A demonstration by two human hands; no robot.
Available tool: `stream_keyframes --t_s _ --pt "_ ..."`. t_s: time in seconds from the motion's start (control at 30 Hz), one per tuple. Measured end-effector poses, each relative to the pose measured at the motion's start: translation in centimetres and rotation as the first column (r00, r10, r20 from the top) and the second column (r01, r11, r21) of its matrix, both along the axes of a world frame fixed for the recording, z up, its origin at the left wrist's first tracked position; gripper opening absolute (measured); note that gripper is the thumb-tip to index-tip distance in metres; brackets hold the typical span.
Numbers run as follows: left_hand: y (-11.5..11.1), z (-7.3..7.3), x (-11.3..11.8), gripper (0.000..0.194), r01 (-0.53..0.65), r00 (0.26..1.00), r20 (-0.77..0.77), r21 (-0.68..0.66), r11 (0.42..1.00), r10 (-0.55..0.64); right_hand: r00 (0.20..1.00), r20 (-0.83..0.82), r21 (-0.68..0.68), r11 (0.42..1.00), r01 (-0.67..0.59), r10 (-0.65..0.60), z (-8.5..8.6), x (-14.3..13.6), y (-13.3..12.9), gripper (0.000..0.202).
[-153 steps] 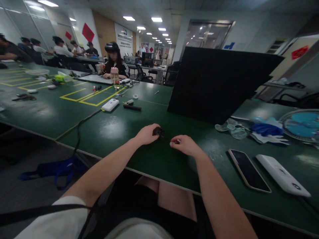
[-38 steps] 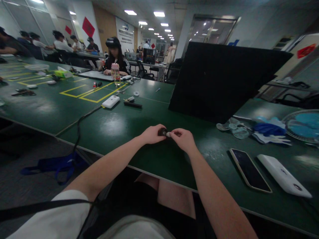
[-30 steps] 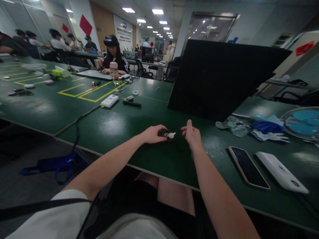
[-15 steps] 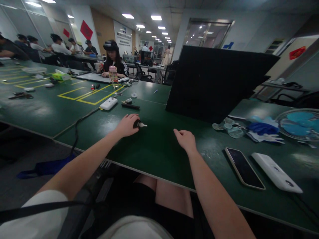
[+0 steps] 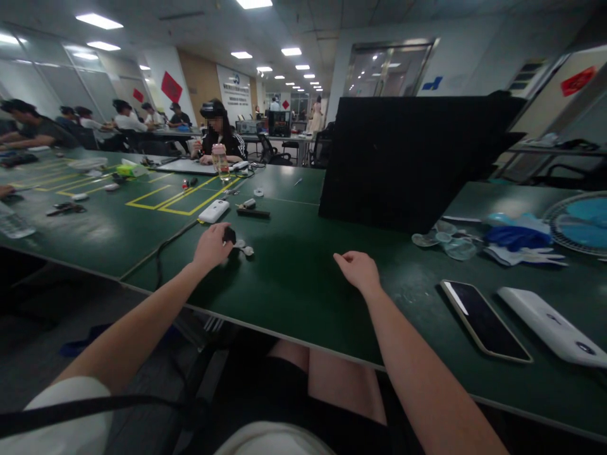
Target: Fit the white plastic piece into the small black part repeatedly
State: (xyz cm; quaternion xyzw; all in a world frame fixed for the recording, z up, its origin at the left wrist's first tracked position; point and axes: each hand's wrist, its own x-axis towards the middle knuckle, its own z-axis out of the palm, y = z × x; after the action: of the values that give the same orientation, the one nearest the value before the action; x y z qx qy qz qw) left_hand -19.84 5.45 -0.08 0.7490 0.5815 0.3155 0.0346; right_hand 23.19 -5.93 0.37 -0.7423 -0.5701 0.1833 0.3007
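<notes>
Far left on the green worktop point(image 5: 294, 278), a clear bottle point(image 5: 14, 224) lies on its side, with small dark tools point(image 5: 64, 207) beyond it, near yellow tape lines point(image 5: 184, 199). Other people point(image 5: 128, 117) sit along the far side, and one person point(image 5: 219, 136) sits behind a pink-capped bottle point(image 5: 219, 157).

A black cable point(image 5: 165, 243) runs from the worktop's near edge up to a white power bank point(image 5: 213, 210). Just right of that lie a small grey piece point(image 5: 248, 203) and a black bar point(image 5: 253, 213).

The left hand point(image 5: 212, 246) rests on the worktop, well out to the left, its fingers curled around a small black part point(image 5: 229, 236). Just beside that, on the worktop, lie small white pieces point(image 5: 243, 248); whether they touch the black part cannot be told from the blur.

The right hand point(image 5: 358, 270) rests near the middle of the worktop, well apart from the left one, fingers loosely curled and holding nothing.

Behind it stands a large black panel point(image 5: 408, 158), tilted back. To its right lie clear round lids point(image 5: 443, 243), then blue gloves point(image 5: 516, 237) on white ones, and a blue fan point(image 5: 581, 221) at the edge of view. Nearer the person, a phone point(image 5: 484, 319) lies screen up, with a second white power bank point(image 5: 550, 325) just beside it.
</notes>
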Motion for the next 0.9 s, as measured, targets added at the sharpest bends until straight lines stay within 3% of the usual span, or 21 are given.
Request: stream_keyframes --t_s 0.07,0.17,0.27,0.37,0.5,0.7,0.8,0.9 --pt "1.3 -1.1 0.6 0.058 -0.128 0.96 0.23 -0.143 0.981 0.158 1.0 -0.009 0.012 1.0 -0.008 0.008 0.1 -0.1 0.0 0.039" --pt "3.0 -2.0 2.7 0.056 -0.094 0.888 0.416 -0.249 0.964 0.195 0.999 -0.037 0.035 0.999 -0.012 0.013 0.3 -0.2 -0.1 0.044" --pt "4.0 -1.9 5.8 0.053 -0.039 0.899 0.416 -0.238 0.971 0.138 0.999 -0.053 0.029 1.0 0.009 -0.008 0.7 -0.3 -0.3 0.054" --pt "3.4 -1.5 10.1 0.051 0.061 0.937 0.346 -0.274 0.96 0.039 0.997 -0.068 0.045 0.998 0.039 -0.036 1.3 -0.5 -0.7 0.062" --pt "-0.4 -1.1 17.5 0.055 0.246 0.963 0.183 -0.307 0.919 -0.197 0.982 -0.154 0.15 0.98 0.133 -0.109 2.1 -0.3 -1.4 0.068" --pt "-8.8 -0.3 27.9 0.05 0.58 0.814 0.155 -0.278 0.766 -0.56 0.905 -0.297 0.317 0.863 0.394 -0.304 2.7 1.0 -1.7 0.08" --pt "-11.0 0.1 30.3 0.048 0.636 0.77 0.111 -0.204 0.744 -0.628 0.891 -0.313 0.365 0.824 0.433 -0.329 2.3 1.7 -1.3 0.085" --pt "-11.0 0.4 30.2 0.048 0.625 0.78 0.198 -0.209 0.752 -0.593 0.889 -0.317 0.355 0.828 0.434 -0.331 1.9 2.1 -1.0 0.085"
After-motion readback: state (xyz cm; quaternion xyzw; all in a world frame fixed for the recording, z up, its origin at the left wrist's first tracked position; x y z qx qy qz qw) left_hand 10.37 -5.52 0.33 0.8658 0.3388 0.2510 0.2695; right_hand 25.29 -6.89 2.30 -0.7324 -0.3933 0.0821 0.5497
